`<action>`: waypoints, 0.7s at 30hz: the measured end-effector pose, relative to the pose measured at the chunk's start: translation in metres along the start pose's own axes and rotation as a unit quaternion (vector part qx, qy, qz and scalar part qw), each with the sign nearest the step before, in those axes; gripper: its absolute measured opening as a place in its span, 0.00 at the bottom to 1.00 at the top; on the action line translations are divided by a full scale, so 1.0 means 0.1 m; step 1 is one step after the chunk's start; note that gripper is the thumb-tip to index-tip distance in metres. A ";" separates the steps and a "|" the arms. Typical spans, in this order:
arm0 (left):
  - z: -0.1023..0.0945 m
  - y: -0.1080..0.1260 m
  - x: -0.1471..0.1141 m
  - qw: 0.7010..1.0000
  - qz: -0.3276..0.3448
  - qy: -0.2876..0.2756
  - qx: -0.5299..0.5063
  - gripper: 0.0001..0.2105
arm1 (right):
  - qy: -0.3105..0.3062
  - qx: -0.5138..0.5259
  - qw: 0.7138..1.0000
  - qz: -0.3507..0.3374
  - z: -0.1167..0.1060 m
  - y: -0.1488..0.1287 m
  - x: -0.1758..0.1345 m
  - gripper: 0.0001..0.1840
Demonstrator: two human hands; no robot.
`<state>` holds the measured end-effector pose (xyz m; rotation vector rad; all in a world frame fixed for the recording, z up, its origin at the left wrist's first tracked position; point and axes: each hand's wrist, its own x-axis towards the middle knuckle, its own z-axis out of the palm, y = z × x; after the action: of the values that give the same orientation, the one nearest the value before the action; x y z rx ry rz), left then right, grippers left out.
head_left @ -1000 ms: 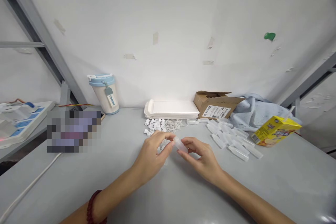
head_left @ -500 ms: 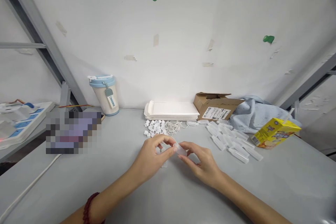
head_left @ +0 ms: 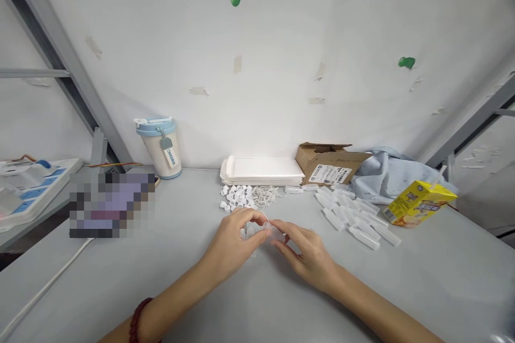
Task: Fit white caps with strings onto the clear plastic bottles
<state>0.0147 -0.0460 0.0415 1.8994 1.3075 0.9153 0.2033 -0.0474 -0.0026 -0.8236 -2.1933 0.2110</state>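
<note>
A small translucent plastic bottle (head_left: 276,233) is held up between my two hands above the grey table. My left hand (head_left: 237,236) pinches its neck end with thumb and index finger; a thin white strand shows at those fingertips, too small to make out well. Around the bottle's body, the fingers of my right hand (head_left: 308,252) are closed. Beneath my left hand lie more translucent pieces (head_left: 250,231), partly hidden by it. Just beyond are a pile of small white caps (head_left: 237,196) and a heap of thin white curled strands (head_left: 265,194). Several similar bottles (head_left: 354,217) lie to the right.
Along the wall stand a stack of white trays (head_left: 263,170), an opened cardboard box (head_left: 332,166) and a pale blue cloth (head_left: 382,174). A yellow drink carton (head_left: 420,204) is at the right. On the left are a tumbler (head_left: 160,150), a blurred phone (head_left: 116,201) and a power strip (head_left: 44,187).
My right hand's index finger has moved left over the bottle, toward its neck. A thin white strand now shows at my left fingertips. The whole view has shifted slightly.
</note>
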 end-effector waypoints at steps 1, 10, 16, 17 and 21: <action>0.00 0.00 0.00 1.000 -0.004 -0.003 0.003 0.06 | 0.005 0.002 1.000 -0.007 0.00 0.00 0.00 0.23; 0.04 -0.05 -0.01 1.000 0.010 -0.015 0.011 0.08 | 0.014 -0.007 1.000 -0.022 0.00 0.02 0.03 0.24; 0.04 0.00 -0.02 1.000 0.026 0.004 0.011 0.06 | -0.010 -0.004 1.000 -0.006 0.01 -0.03 0.03 0.25; 0.05 0.00 -0.02 0.999 0.035 0.009 0.018 0.05 | -0.013 0.000 1.000 -0.002 0.02 -0.03 0.02 0.24; 0.08 -0.04 -0.03 0.993 0.096 0.031 0.053 0.05 | -0.012 0.024 0.999 0.034 0.05 -0.02 0.02 0.20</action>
<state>0.0182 -0.0482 0.0331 2.1240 1.2467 1.0272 0.1977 -0.0478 -0.0039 -0.8738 -2.1761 0.3077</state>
